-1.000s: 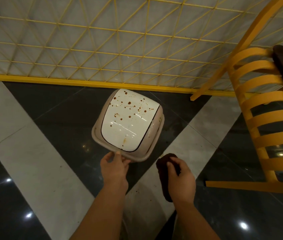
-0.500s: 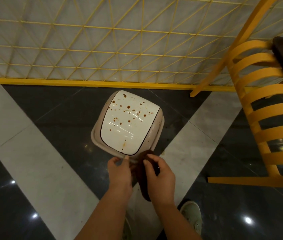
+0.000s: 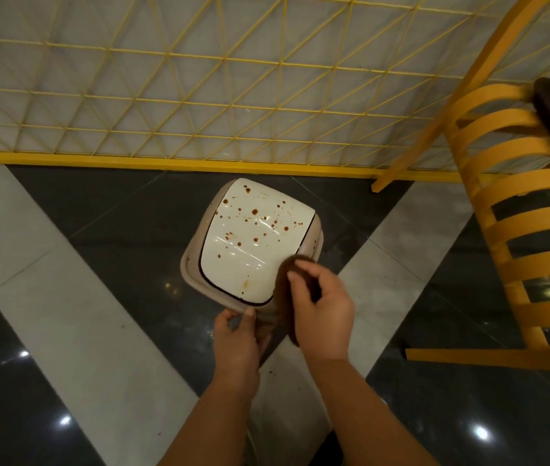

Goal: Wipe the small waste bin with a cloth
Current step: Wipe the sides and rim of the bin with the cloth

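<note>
The small waste bin stands on the floor, seen from above: a white domed lid spattered with brown spots, set in a beige rim. My left hand grips the near edge of the rim, thumb on top. My right hand holds a dark brown cloth bunched in its fingers, and the cloth lies on the lid's near right corner. Part of the cloth hangs down behind my right hand.
A yellow wire-grid fence with a yellow base rail runs behind the bin. A yellow slatted chair with a dark seat stands at the right. The glossy floor has dark and pale tiles.
My right hand has risen from beside the bin and brought the cloth onto the lid's near right corner. My left hand has stayed on the near rim.
</note>
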{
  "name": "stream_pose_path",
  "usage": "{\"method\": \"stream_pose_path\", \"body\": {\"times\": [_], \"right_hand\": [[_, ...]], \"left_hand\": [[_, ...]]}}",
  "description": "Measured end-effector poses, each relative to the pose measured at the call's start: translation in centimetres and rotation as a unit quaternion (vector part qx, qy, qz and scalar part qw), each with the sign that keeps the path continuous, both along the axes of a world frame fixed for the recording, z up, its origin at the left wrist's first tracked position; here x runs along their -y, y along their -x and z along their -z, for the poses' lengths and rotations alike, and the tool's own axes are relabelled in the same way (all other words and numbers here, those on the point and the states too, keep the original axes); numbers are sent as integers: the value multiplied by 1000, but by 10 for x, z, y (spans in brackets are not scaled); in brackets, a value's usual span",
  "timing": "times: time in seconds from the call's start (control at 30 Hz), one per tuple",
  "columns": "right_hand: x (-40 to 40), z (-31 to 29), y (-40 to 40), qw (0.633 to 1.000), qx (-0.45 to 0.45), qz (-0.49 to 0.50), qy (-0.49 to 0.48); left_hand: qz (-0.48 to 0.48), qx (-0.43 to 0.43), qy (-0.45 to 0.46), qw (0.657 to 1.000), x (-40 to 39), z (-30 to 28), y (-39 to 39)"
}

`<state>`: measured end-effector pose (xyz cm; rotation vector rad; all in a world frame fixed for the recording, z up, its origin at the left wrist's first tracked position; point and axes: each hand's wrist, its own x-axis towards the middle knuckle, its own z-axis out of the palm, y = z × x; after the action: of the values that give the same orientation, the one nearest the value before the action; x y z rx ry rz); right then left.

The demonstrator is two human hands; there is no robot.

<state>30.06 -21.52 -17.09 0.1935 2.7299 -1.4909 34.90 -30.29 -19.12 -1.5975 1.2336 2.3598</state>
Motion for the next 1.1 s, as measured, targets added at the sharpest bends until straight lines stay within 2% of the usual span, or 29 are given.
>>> {"method": "stream_pose_path", "body": {"times": [0.13,0.33,0.47,0.57,0.83,1.1], "right_hand": [[-3,-10,28,999,23,42,8],[-8,19,-31,997,71,9,-29],[-5,1,2,999,20,23,-10],[1,-15,36,999,14,34,-2],[-3,15,-24,998,61,31,0],[4,-7,23,999,9,47,1]], "left_hand": [[0,-8,-5,1000,-1,-4,3],[10,-2,15,1000,-1,0,-1],[15,-15,7,1000,0,-1,-2],[15,-9,-2,1000,2,-1,-1],[28,-7,37,999,-1,0,-3],[6,-19,-6,1000,1,3,0]]}}
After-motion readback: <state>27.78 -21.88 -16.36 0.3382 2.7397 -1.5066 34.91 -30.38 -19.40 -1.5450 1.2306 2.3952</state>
